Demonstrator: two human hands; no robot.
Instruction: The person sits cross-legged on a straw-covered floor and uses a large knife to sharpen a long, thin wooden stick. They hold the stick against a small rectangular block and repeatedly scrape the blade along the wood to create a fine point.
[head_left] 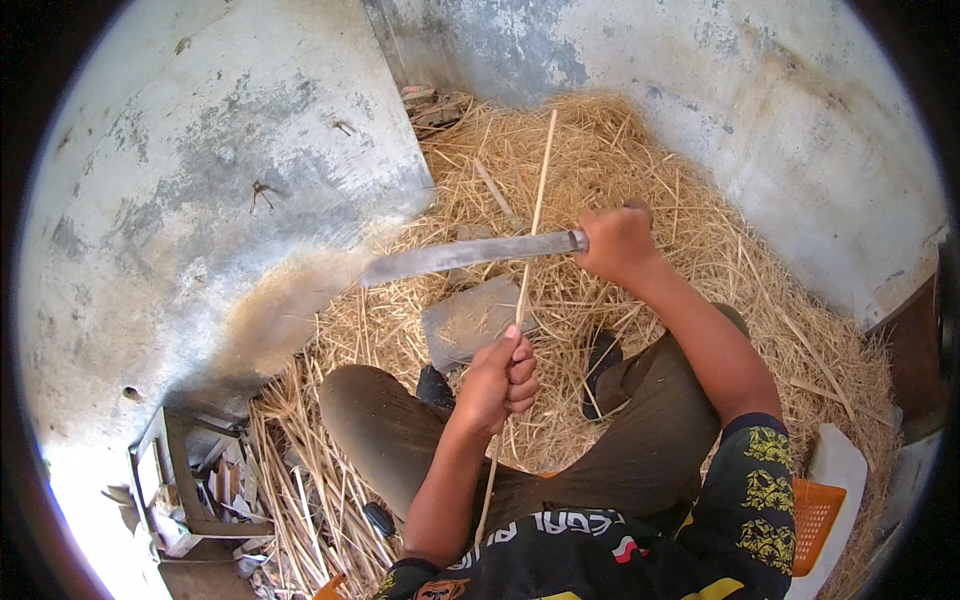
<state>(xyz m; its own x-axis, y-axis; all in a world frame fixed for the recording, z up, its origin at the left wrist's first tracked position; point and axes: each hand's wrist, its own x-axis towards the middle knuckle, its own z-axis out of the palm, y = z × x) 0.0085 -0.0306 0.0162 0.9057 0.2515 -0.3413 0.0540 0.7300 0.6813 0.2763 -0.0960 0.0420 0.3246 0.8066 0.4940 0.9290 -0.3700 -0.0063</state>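
Note:
My left hand (497, 385) is closed around a long, thin, pale stick (541, 190), perhaps split bamboo, which runs from near my chest away from me. In my right hand (618, 243) is the handle of a machete (470, 256). Its long, wide blade points left and crosses the stick beyond my left hand; whether blade and stick touch I cannot tell. Under the blade, between my bent legs, lies a flat grey slab (470, 322) with shavings on it.
Straw-coloured shavings (610, 130) are heaped in front and to the right. Several long strips (310, 490) lie at left beside a wooden frame (190, 500) holding scraps. Worn walls (230, 150) stand left and ahead. An orange and white chair (820, 520) shows at lower right.

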